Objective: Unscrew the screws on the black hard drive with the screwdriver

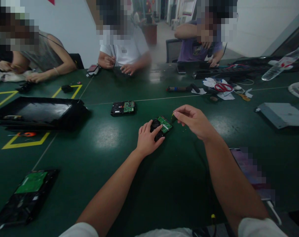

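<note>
A hard drive (165, 123) with a green circuit board lies on the dark green table (129, 171). My left hand (147, 139) rests on its black part with the fingers spread. Just right of the drive, my right hand (191, 121) is closed in a pinch around a small yellow piece (173, 116), too small to identify, near the board's edge. A second hard drive (123, 108) lies farther back to the left. Another drive (27, 196), also with a green board, is at the lower left.
A black tray (38, 110) stands at the left, with an orange screwdriver (28, 134) before it. Red scissors (223, 87) lie at the back right, a grey metal box (283, 114) at the right, and a phone (248, 171) beside my right forearm. Several people sit across the table.
</note>
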Action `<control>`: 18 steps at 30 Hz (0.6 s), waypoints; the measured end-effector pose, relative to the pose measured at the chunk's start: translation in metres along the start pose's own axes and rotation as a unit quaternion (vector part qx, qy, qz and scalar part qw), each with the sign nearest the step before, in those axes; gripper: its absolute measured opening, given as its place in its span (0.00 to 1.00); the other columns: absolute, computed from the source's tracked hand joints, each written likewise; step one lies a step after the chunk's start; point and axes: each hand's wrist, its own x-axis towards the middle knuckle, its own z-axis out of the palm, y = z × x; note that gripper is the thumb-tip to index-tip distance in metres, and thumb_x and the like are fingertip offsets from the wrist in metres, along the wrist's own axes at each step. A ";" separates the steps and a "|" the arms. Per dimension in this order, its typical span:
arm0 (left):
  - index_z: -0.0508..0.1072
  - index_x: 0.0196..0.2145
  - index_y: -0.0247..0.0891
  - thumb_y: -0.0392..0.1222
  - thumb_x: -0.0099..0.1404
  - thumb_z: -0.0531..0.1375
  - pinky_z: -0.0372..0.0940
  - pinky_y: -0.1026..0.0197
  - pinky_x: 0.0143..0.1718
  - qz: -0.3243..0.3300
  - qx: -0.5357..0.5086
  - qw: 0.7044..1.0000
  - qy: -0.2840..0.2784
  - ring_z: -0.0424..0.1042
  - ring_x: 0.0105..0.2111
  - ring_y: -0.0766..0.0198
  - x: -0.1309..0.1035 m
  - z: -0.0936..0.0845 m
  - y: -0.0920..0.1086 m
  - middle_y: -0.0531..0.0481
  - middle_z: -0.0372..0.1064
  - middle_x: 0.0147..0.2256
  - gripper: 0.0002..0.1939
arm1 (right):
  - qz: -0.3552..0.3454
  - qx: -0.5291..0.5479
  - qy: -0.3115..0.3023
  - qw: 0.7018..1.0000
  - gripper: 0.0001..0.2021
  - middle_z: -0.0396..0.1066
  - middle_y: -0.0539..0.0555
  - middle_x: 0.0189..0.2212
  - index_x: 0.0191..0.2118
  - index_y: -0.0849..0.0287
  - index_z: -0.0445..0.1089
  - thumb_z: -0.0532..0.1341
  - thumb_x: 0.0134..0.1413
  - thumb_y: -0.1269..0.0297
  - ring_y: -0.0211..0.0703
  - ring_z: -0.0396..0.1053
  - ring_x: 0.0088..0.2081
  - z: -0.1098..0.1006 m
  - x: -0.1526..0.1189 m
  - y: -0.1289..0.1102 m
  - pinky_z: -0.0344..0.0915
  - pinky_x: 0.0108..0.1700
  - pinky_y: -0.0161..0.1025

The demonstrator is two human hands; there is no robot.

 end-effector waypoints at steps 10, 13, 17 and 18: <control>0.68 0.65 0.54 0.60 0.68 0.60 0.53 0.38 0.63 -0.002 0.008 1.000 0.006 0.54 0.66 0.40 0.000 0.001 0.001 0.41 0.50 0.70 0.30 | 0.042 0.075 -0.006 0.996 0.12 0.76 0.56 0.45 0.46 0.56 0.77 0.62 0.64 0.57 0.33 0.69 0.24 0.007 -0.001 -0.002 0.59 0.22 0.34; 0.69 0.65 0.54 0.60 0.67 0.60 0.52 0.38 0.63 -0.004 0.009 1.000 0.010 0.54 0.66 0.40 0.000 0.003 0.000 0.42 0.50 0.70 0.31 | 0.039 0.096 -0.036 0.994 0.13 0.76 0.57 0.45 0.45 0.57 0.77 0.61 0.66 0.54 0.35 0.71 0.27 0.010 -0.002 -0.004 0.65 0.26 0.35; 0.68 0.65 0.54 0.60 0.67 0.61 0.53 0.38 0.63 -0.006 0.009 1.000 0.007 0.53 0.67 0.41 0.000 0.003 0.000 0.42 0.50 0.70 0.31 | 0.039 0.127 -0.054 0.990 0.14 0.75 0.57 0.45 0.47 0.57 0.76 0.60 0.67 0.54 0.37 0.74 0.31 0.010 -0.003 -0.004 0.71 0.32 0.37; 0.68 0.65 0.54 0.60 0.67 0.61 0.53 0.38 0.63 -0.006 0.009 1.000 0.005 0.53 0.67 0.41 0.000 0.002 0.000 0.42 0.50 0.70 0.31 | 0.041 0.132 -0.058 0.989 0.14 0.74 0.57 0.45 0.48 0.57 0.75 0.60 0.67 0.54 0.38 0.74 0.32 0.009 -0.003 -0.004 0.71 0.33 0.37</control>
